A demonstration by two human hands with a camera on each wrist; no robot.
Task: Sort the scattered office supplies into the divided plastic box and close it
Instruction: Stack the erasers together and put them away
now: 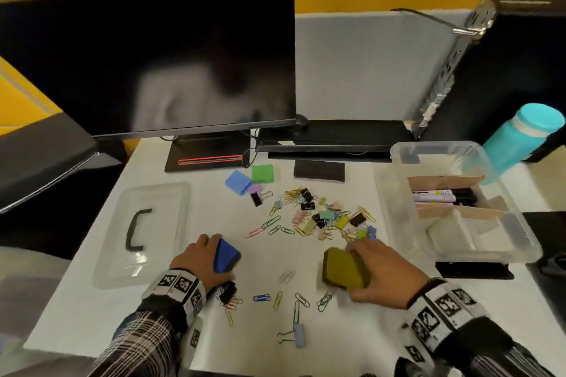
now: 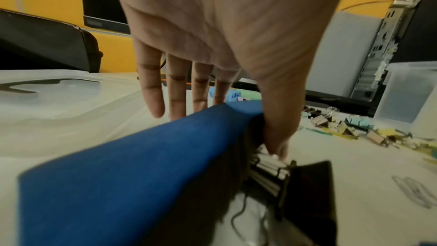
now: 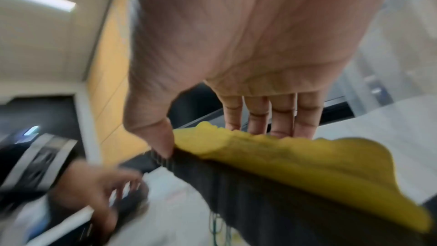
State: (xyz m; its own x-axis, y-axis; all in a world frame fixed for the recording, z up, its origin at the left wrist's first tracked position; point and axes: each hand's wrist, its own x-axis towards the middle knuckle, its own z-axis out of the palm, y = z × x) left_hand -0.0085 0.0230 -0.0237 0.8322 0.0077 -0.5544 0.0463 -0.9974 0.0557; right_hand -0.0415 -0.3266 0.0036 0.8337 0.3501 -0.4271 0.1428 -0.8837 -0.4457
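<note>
My left hand (image 1: 211, 257) grips a blue whiteboard eraser (image 1: 228, 257) between thumb and fingers, tilted on edge near the table's front left. A black binder clip (image 2: 312, 194) and thin metal clips cling at its dark underside (image 2: 246, 156). My right hand (image 1: 379, 272) holds a yellow eraser (image 1: 343, 269) the same way; green paper clips (image 3: 217, 225) hang below its black felt (image 3: 260, 194). Several coloured binder clips and paper clips (image 1: 321, 217) lie heaped mid-table. The clear divided box (image 1: 395, 202) stands open at right, its lid (image 1: 147, 229) at left.
Markers (image 1: 444, 196) lie in the box's cardboard compartment. Green (image 1: 262, 173), light blue (image 1: 238, 182) and black (image 1: 318, 170) erasers sit behind the pile; another black one (image 1: 474, 269) lies before the box. A monitor (image 1: 153, 55), PC tower (image 1: 505, 70) and teal bottle (image 1: 520, 138) line the back.
</note>
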